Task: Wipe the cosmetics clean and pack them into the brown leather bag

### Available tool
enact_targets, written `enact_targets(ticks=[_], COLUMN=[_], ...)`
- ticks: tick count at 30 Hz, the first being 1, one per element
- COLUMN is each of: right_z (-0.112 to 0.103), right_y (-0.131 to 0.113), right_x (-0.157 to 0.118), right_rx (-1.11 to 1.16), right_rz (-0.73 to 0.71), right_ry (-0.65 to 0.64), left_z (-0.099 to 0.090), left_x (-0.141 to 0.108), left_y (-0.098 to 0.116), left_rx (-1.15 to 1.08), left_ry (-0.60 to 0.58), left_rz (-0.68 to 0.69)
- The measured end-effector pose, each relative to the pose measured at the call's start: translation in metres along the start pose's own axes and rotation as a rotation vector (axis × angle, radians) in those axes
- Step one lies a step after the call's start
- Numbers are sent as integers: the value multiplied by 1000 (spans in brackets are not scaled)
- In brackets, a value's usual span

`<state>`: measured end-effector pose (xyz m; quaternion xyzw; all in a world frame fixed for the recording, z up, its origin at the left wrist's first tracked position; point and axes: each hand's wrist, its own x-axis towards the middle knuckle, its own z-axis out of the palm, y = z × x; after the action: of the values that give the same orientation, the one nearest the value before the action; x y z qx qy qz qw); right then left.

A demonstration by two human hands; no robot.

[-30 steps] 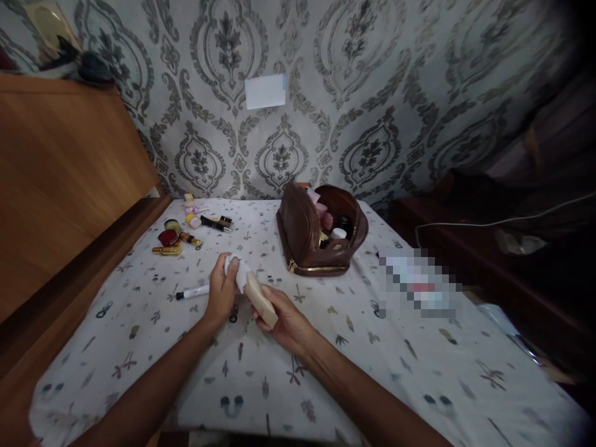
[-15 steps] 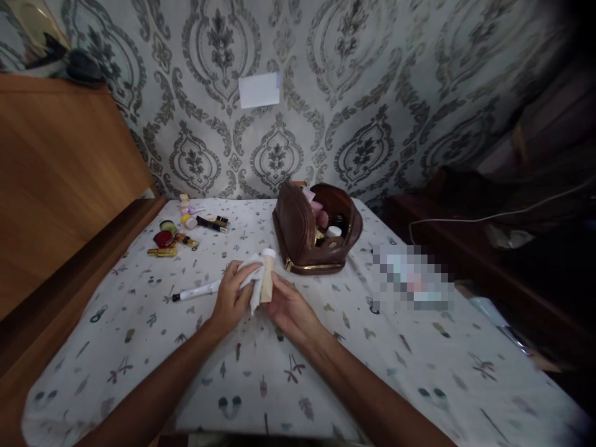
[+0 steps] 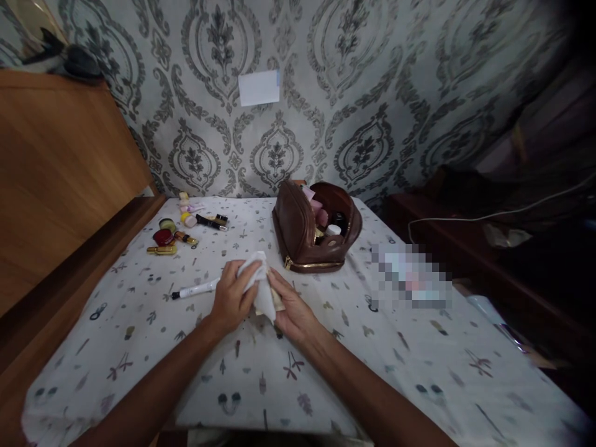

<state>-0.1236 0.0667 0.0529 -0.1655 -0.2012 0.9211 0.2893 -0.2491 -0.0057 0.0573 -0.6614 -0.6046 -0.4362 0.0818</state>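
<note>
My left hand [image 3: 235,295] is closed on a white wipe [image 3: 264,292] and presses it over a beige tube. Most of the beige tube [image 3: 278,301] is hidden under the wipe; a lower edge shows beside my right fingers. My right hand [image 3: 294,307] grips that tube from the right side. Just left of my left hand, a slim white tube with a black cap [image 3: 195,290] lies on the patterned cloth [image 3: 261,366]. Behind the hands stands an open brown cosmetic bag [image 3: 298,226] with several items inside.
Several small cosmetics lie at the back left, among them a red round case [image 3: 164,237], a gold tube [image 3: 161,250] and a black tube [image 3: 211,223]. A blurred-out packet [image 3: 412,276] lies on the right. A wooden cabinet [image 3: 69,186] borders the left side; the papered wall [image 3: 274,149] is behind.
The wipe has moved across the beige tube and now covers its white cap and most of its body. Both hands stay in nearly the same place.
</note>
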Motion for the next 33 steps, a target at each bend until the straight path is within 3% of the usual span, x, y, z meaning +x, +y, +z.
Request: enact_targets(ticks=[5, 9, 17, 25, 28, 31, 33], right_z=[3, 6, 3, 2, 3, 4, 5], right_y=[4, 2, -9, -13, -15, -16, -15], right_x=[-5, -4, 0, 2, 3, 3, 2], right_rx=[-117, -167, -136, -140, -200, -269, -273], right_rz=[-46, -107, -270, -308, -352, -403, -409], right_ry=[14, 24, 144, 166, 144, 164, 170], left_z=[0, 6, 11, 13, 9, 7, 8], left_x=[4, 5, -1, -4, -1, -1, -2], left_y=[-3, 6, 24, 21, 18, 15, 15], left_rx=[-217, -425, -396, -569, -397, -115, -44], left_ry=[25, -20, -165, -271, -254, -243, -248], left_rz=[-353, -442, -395, -534, -485, -344, -245])
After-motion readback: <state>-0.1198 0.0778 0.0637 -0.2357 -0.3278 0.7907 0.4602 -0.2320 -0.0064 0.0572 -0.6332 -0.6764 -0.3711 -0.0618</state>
